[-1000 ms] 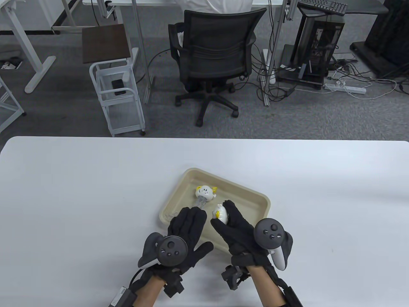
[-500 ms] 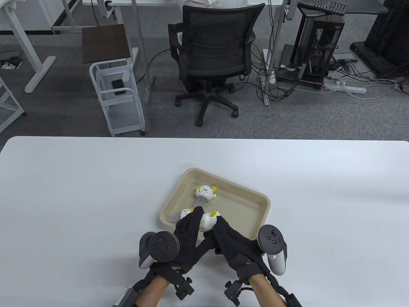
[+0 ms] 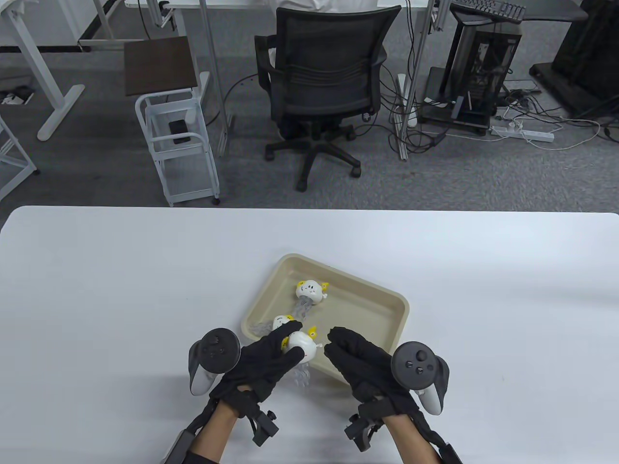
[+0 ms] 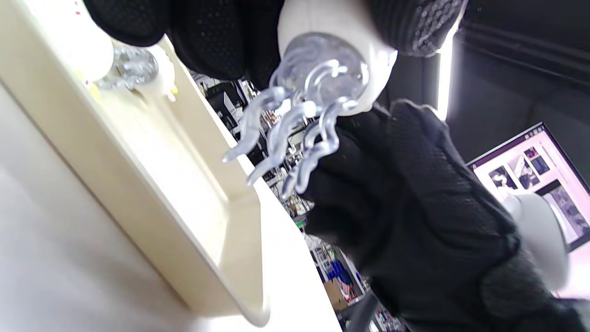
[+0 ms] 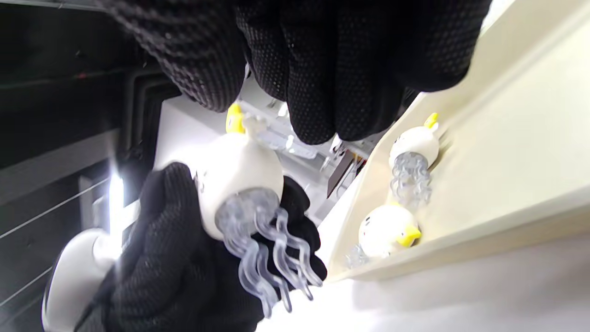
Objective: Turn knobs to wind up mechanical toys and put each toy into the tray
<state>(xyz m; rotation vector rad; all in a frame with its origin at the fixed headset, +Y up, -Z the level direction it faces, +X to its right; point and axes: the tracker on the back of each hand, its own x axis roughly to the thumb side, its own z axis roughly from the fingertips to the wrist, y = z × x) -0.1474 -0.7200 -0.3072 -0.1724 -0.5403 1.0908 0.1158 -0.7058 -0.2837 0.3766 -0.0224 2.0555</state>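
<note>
A white jellyfish toy (image 3: 303, 344) with clear tentacles (image 3: 302, 374) hangs over the near rim of the beige tray (image 3: 372, 302). My left hand (image 3: 280, 350) grips its round body (image 5: 235, 175), tentacles pointing down (image 4: 295, 133). A small white knob (image 3: 320, 346) sticks out of the toy's right side. My right hand (image 3: 338, 344) hovers just right of that knob, fingers (image 5: 322, 69) close together and holding nothing. Two more jellyfish toys lie in the tray, one at the middle (image 3: 309, 289) and one at the near left (image 3: 283, 321).
The tray sits slanted at the table's centre, and its right half (image 3: 367, 319) holds nothing. White tabletop (image 3: 121, 290) spreads on both sides. A black office chair (image 3: 324, 82) and a white cart (image 3: 179, 145) stand on the floor beyond the far edge.
The toy passed from my right hand to my left. The left hand rolled over and drew it toward the tray's near rim. My right hand let go and shifted slightly right.
</note>
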